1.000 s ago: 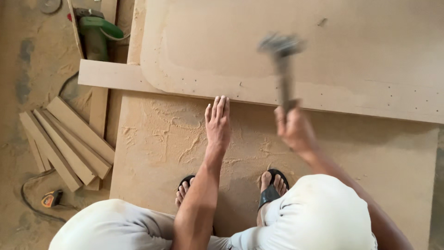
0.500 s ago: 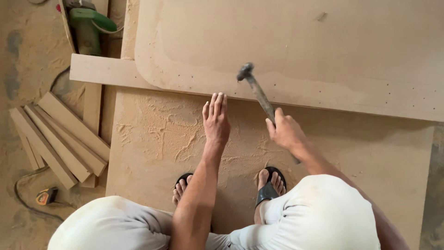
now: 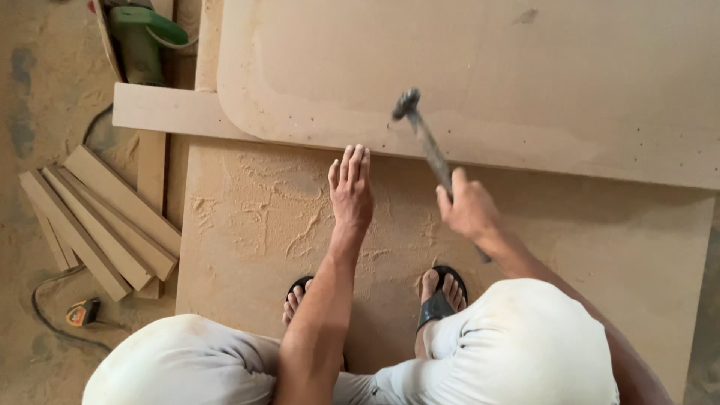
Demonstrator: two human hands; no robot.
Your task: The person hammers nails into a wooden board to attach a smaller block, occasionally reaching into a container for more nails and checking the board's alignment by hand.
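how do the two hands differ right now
The right hand is closed around the handle of a hammer; the left hand holds nothing. The left hand lies flat, fingers straight, on the dusty lower board, its fingertips at the edge of the rounded upper panel; the right hand is lifted clear of the boards, with the hammer head over the panel's edge. Both are bare.

A woodworking workshop: sawdust-covered boards [image 3: 300, 225], stacked wood offcuts [image 3: 97, 221], a green power tool [image 3: 142, 41].

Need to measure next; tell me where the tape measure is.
The tape measure lies on the floor at lower left, below the wood strips.
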